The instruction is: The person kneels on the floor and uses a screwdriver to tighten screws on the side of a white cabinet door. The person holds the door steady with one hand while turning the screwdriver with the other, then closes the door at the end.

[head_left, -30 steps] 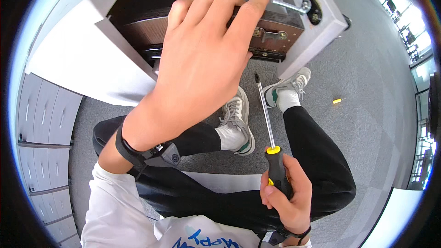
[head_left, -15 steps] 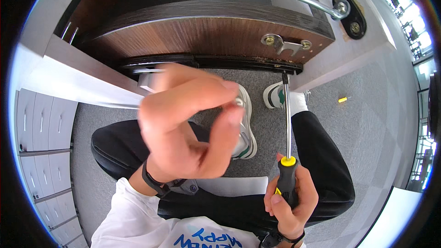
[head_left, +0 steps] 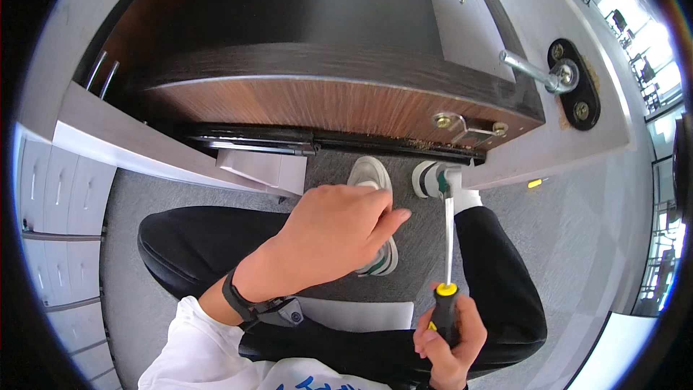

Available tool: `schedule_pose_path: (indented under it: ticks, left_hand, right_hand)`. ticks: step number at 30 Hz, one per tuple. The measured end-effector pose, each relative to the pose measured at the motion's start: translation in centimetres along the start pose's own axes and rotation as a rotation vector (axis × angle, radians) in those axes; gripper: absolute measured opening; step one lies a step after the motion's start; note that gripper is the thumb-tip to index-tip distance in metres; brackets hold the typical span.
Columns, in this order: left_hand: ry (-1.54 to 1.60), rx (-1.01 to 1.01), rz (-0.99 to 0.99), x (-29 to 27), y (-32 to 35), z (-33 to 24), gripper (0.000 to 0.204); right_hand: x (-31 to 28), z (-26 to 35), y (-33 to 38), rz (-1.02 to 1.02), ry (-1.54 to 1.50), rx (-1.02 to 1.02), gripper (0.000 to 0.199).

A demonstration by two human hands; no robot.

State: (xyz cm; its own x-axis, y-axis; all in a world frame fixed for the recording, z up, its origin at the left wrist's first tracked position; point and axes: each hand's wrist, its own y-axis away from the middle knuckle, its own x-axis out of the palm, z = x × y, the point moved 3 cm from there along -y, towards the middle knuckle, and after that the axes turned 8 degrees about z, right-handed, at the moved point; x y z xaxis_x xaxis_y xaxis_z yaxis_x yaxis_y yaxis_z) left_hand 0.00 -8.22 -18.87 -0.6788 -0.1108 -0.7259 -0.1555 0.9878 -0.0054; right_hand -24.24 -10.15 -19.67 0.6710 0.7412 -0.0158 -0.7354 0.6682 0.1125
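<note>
My right hand (head_left: 451, 343) is wrapped round the black-and-yellow handle of a screwdriver (head_left: 449, 245). Its shaft points away from me, and the far end shows just below the dark cabinet panel, in front of my shoe; whether anything sits on the tip I cannot tell. To the left, my left hand (head_left: 328, 227) is closed, back upward and thumb against the curled fingers, which hide whatever they may hold. Beyond both hands is the brown wood-grain panel (head_left: 289, 107), with a metal bracket (head_left: 469, 130) fixed by two screws near its right end.
A metal bolt (head_left: 534, 72) on a black plate sticks out from the pale side panel at right. A black rail (head_left: 253, 141) runs under the brown panel. On the carpet lies a small yellow-handled tool (head_left: 534, 183). Grey drawers (head_left: 61, 188) stand at left.
The view has shifted, so the cabinet appears lower. My left hand has turned its back upward and drawn in from the panel. The screwdriver tip has come away from the panel's lower edge.
</note>
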Motion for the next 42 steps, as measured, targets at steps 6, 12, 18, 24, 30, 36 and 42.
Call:
schedule_pose_path:
  ticks: [6, 12, 18, 24, 30, 36, 42]
  left_hand:
    - [-0.115, 0.046, 0.199, 0.6, 0.5, 1.1, 0.027]
    - [-0.097, 0.074, 0.193, -0.4, 1.5, 1.5, 0.032]
    - [0.033, 0.098, 0.145, -1.5, 1.8, 0.9, 0.029]
    - [0.231, 0.041, 0.242, -1.3, 1.9, 0.1, 0.029]
    - [0.738, 0.128, 0.263, -0.6, -1.5, 0.1, 0.040]
    - [1.091, 0.157, 0.247, -0.3, -5.0, 1.2, 0.041]
    - [0.916, 0.120, 0.021, -0.8, -3.4, 1.5, 0.036]
  right_hand:
    - [0.2, -0.4, 0.5, 0.072, 0.138, 0.031, 0.050]
    - [1.0, 0.3, 1.5, 0.051, 0.208, 0.024, 0.049]
    - [1.4, 3.7, 1.4, -0.031, 0.395, -0.145, 0.050]
    - [1.7, 5.2, 1.1, -0.271, 0.569, -0.229, 0.054]
    - [1.5, 5.4, 2.2, -0.435, 0.480, -0.234, 0.050]
    - [1.9, 7.1, 2.6, -0.496, 0.690, -0.269, 0.047]
    - [3.6, 7.2, 2.3, -0.600, 0.707, -0.198, 0.044]
